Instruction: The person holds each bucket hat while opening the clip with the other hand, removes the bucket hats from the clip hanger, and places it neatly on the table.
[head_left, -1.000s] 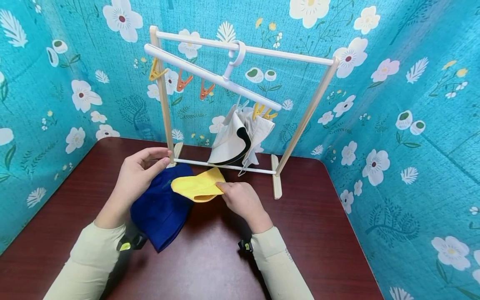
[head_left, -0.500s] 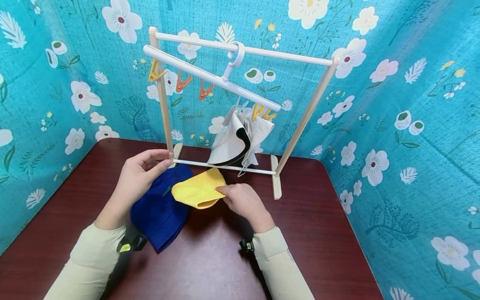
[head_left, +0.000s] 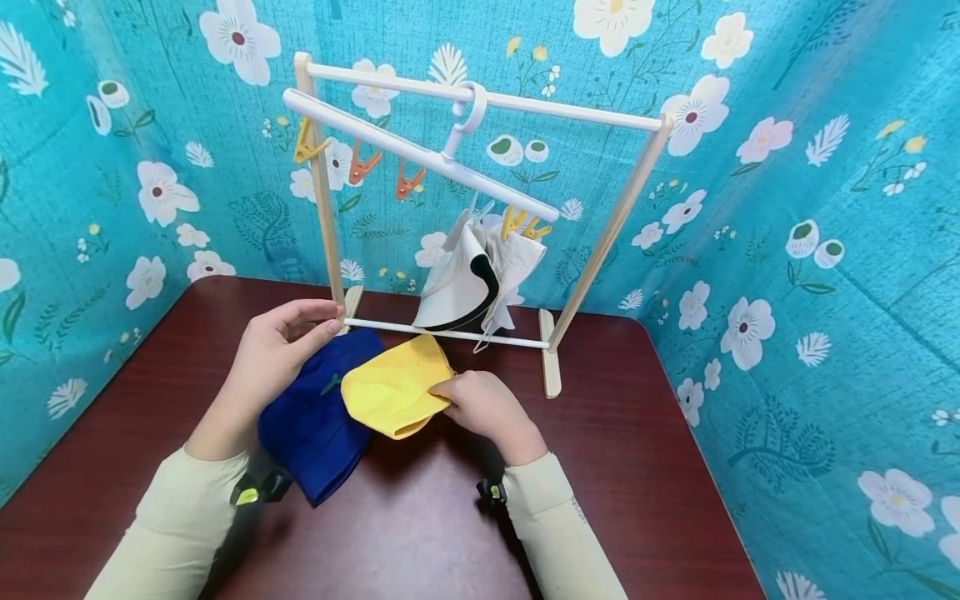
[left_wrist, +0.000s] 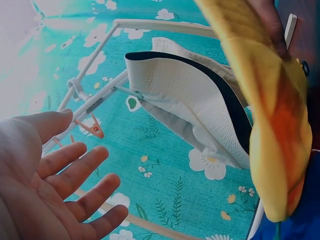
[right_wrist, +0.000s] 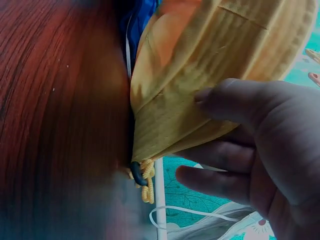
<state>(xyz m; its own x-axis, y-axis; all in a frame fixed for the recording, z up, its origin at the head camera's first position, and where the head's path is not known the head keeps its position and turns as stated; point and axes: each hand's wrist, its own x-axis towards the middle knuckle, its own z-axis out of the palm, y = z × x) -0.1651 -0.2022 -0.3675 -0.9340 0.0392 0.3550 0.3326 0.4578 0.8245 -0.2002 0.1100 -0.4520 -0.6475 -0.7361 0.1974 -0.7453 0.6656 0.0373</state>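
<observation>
Pinched between my right hand's (head_left: 486, 408) thumb and fingers is a yellow fabric hat (head_left: 393, 386), folded flat above the table. In the right wrist view its stitched brim (right_wrist: 225, 65) shows, with a yellow cord (right_wrist: 148, 182) and dark fastener at one corner. My left hand (head_left: 272, 354) is empty, fingers loosely spread in the left wrist view, near the rack's left foot. Below it lies a navy blue hat (head_left: 315, 442) with a small green motif, partly covered by the yellow hat. A white hat (head_left: 457, 283) with a black edge hangs from the hanger's right half.
A wooden drying rack (head_left: 633, 204) stands at the back of the dark red table (head_left: 622, 467). Its white hanger (head_left: 397, 146) slants down to the right, with orange clips (head_left: 363, 164) and yellow clips (head_left: 517, 222). Floral blue cloth (head_left: 810, 358) encloses the table behind and at the sides.
The yellow hat has turned in my right hand, its lower edge swinging downward so more of its broad face shows. My left hand stays almost in place.
</observation>
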